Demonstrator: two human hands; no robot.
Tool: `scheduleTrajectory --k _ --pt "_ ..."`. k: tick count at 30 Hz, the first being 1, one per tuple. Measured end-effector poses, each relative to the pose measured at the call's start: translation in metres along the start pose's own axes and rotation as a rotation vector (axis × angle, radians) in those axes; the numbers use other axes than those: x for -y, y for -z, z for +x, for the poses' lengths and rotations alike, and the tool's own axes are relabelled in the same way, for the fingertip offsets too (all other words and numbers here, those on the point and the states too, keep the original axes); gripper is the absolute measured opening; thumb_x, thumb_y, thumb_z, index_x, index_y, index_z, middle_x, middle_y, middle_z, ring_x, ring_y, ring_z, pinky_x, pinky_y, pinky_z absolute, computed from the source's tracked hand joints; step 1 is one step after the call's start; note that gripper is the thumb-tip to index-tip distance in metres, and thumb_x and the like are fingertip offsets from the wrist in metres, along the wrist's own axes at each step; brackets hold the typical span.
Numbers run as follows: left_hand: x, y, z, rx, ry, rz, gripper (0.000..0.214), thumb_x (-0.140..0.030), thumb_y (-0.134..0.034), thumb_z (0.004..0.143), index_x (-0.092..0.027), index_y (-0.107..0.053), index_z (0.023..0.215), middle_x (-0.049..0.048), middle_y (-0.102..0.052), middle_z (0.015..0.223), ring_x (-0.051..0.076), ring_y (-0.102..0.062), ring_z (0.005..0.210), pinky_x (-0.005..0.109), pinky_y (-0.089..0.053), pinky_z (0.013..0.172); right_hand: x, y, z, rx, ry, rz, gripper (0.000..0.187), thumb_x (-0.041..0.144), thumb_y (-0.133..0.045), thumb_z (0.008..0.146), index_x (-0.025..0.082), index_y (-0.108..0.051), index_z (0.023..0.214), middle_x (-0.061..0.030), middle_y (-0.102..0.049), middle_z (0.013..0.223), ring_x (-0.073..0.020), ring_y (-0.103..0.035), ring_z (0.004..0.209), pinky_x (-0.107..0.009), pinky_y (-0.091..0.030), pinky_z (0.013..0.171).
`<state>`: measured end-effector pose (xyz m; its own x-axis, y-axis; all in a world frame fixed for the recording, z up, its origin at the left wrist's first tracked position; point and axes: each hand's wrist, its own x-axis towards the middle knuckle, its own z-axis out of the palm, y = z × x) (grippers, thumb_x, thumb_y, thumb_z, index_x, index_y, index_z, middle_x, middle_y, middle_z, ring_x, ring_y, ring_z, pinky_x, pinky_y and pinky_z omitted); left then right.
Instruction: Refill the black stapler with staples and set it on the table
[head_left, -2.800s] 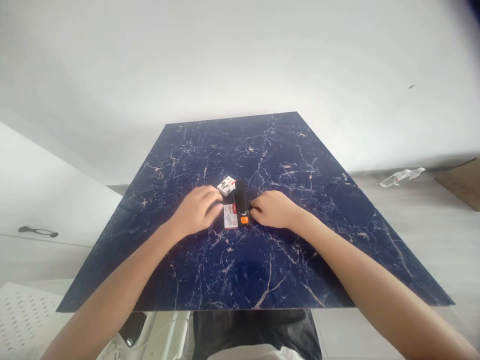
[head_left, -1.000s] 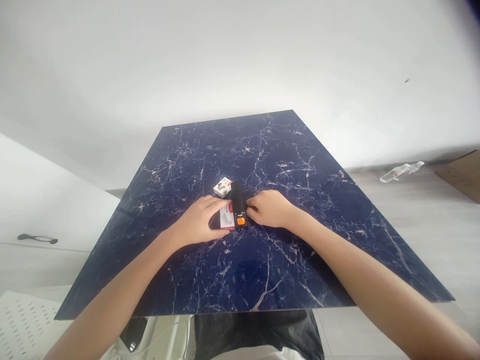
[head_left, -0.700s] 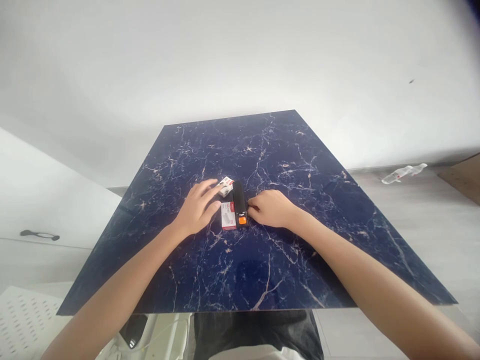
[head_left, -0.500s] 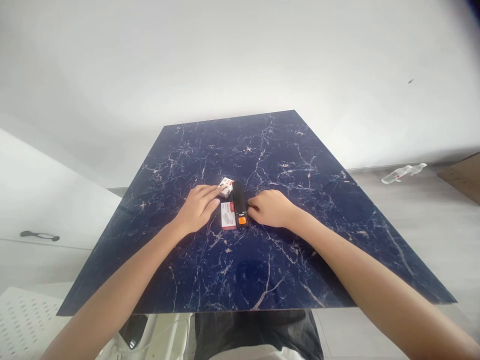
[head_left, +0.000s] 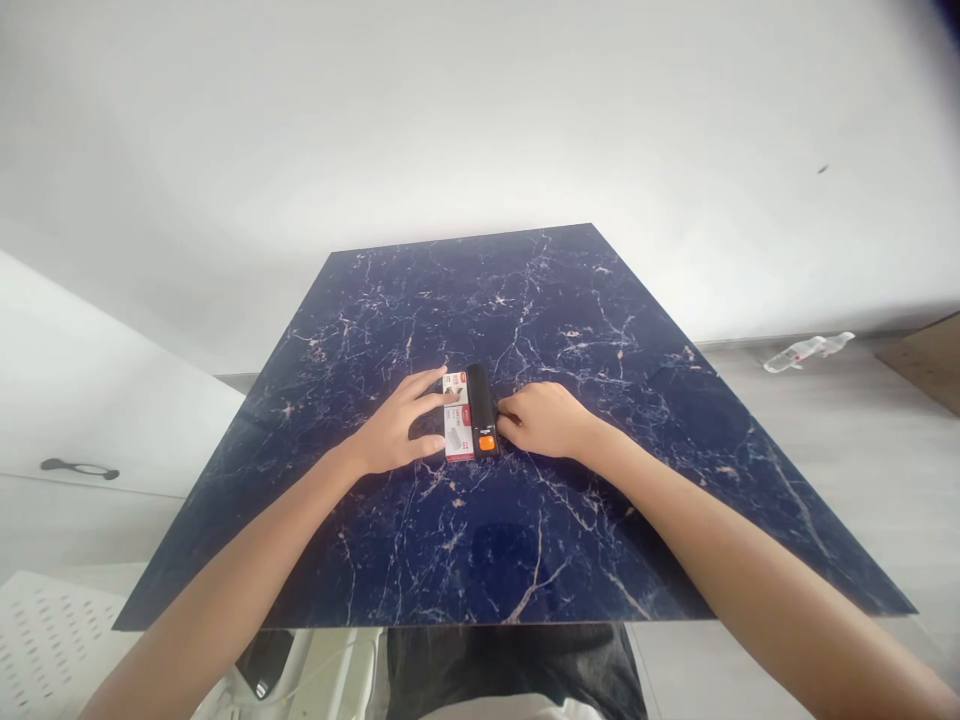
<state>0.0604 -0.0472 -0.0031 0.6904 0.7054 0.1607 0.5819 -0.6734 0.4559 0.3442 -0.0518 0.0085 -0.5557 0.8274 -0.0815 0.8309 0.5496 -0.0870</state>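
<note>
A black stapler (head_left: 482,410) with an orange patch at its near end lies lengthwise on the dark blue marbled table (head_left: 465,560). Against its left side sit two small white and red staple boxes, the far box (head_left: 454,384) and the near box (head_left: 458,440), lined up one behind the other. My left hand (head_left: 401,425) has its fingers spread, a fingertip on the far box and the thumb at the near box's left edge. Knuckles up and fingers curled, my right hand (head_left: 546,420) rests close by the stapler's right side; whether it touches is unclear.
Behind the table rises a white wall (head_left: 465,120). A clear plastic bottle (head_left: 808,352) lies on the floor to the right, near a brown board or box (head_left: 926,365). A white cabinet with a dark handle (head_left: 79,469) stands left. Below the front edge is a black phone-like object (head_left: 264,660).
The far box, tilted before, now lies straight in line with the near box and the stapler. My left fingers have spread wider. The right hand has hardly moved.
</note>
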Motion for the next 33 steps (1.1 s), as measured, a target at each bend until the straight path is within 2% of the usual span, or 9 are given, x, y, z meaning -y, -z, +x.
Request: scheduleTrajectory --k 2,4,7,9,16,24,27,29,33 --pt "-0.001 0.001 0.000 0.038 0.025 0.001 0.075 -0.069 -0.061 0.090 -0.026 -0.050 0.151 0.0128 -0.023 0.171 0.043 -0.023 0.155 0.064 -0.032 0.122 0.000 0.000 0.000 -0.003 0.004 0.000 0.039 0.035 -0.042 0.098 0.019 -0.076 0.086 -0.0091 -0.075 0.081 -0.0202 -0.066 0.070 -0.029 -0.035 0.063" --pt "-0.003 0.000 0.000 0.068 0.071 0.001 0.092 -0.069 -0.071 0.083 -0.028 -0.037 0.159 0.0134 -0.019 0.172 0.044 -0.023 0.155 0.064 -0.033 0.121 -0.001 0.000 0.000 -0.001 0.008 0.013 0.039 0.035 -0.042 0.099 0.019 -0.075 0.085 -0.0082 -0.075 0.080 -0.0195 -0.065 0.069 -0.029 -0.034 0.062" --pt "-0.005 -0.001 0.001 0.073 0.121 -0.004 0.117 -0.068 -0.077 0.076 -0.029 -0.014 0.167 0.0140 -0.018 0.172 0.045 -0.023 0.155 0.064 -0.031 0.123 0.000 0.000 0.000 -0.003 0.009 0.033 0.038 0.034 -0.042 0.098 0.020 -0.075 0.085 -0.0077 -0.075 0.080 -0.0195 -0.064 0.068 -0.029 -0.034 0.061" --pt "-0.005 -0.002 0.001 0.075 0.126 0.008 0.125 -0.068 -0.079 0.074 -0.030 -0.006 0.167 0.0133 -0.017 0.172 0.045 -0.022 0.155 0.064 -0.029 0.124 0.000 0.000 -0.001 -0.007 0.005 0.031 0.039 0.034 -0.042 0.098 0.020 -0.076 0.085 -0.0082 -0.075 0.082 -0.0200 -0.065 0.070 -0.030 -0.034 0.062" --pt "-0.010 -0.005 0.002 0.052 0.126 0.035 0.129 -0.062 -0.085 0.070 -0.032 -0.007 0.167 0.0116 -0.020 0.172 0.045 -0.023 0.155 0.063 -0.029 0.125 0.000 -0.001 -0.001 -0.026 0.011 0.013 0.038 0.034 -0.043 0.097 0.020 -0.076 0.085 -0.0094 -0.075 0.081 -0.0213 -0.066 0.070 -0.031 -0.035 0.063" --pt "-0.020 -0.012 0.013 -0.003 0.180 0.002 0.139 -0.058 -0.089 0.064 -0.030 0.000 0.167 0.0157 -0.023 0.170 0.044 -0.031 0.152 0.061 -0.036 0.120 -0.007 -0.002 -0.001 -0.050 0.008 0.042 0.035 0.029 -0.044 0.094 0.020 -0.077 0.087 -0.0099 -0.076 0.082 -0.0229 -0.067 0.070 -0.032 -0.037 0.062" --pt "-0.023 -0.019 0.028 -0.040 0.166 -0.007 0.141 -0.060 -0.090 0.062 -0.028 0.000 0.167 0.0168 -0.028 0.168 0.044 -0.035 0.150 0.061 -0.037 0.119 -0.019 0.000 -0.002 -0.046 -0.029 0.039 0.034 0.029 -0.045 0.092 0.019 -0.078 0.088 -0.0116 -0.076 0.083 -0.0238 -0.068 0.071 -0.032 -0.038 0.062" --pt "-0.024 -0.023 0.047 -0.043 0.136 -0.015 0.141 -0.061 -0.089 0.062 -0.027 -0.003 0.167 0.0171 -0.030 0.168 0.044 -0.035 0.150 0.060 -0.036 0.119 -0.033 0.003 -0.004 -0.023 -0.085 0.041 0.035 0.029 -0.045 0.091 0.019 -0.079 0.088 -0.0129 -0.076 0.084 -0.0245 -0.068 0.070 -0.032 -0.038 0.061" --pt "-0.029 -0.036 0.112 -0.023 0.047 -0.015 0.139 -0.064 -0.087 0.063 -0.023 -0.005 0.167 0.0184 -0.031 0.167 0.043 -0.034 0.151 0.058 -0.034 0.121 -0.079 0.014 -0.012 0.023 -0.260 0.033 0.033 0.028 -0.050 0.088 0.018 -0.080 0.091 -0.0164 -0.077 0.090 -0.0288 -0.071 0.079 -0.034 -0.043 0.066"
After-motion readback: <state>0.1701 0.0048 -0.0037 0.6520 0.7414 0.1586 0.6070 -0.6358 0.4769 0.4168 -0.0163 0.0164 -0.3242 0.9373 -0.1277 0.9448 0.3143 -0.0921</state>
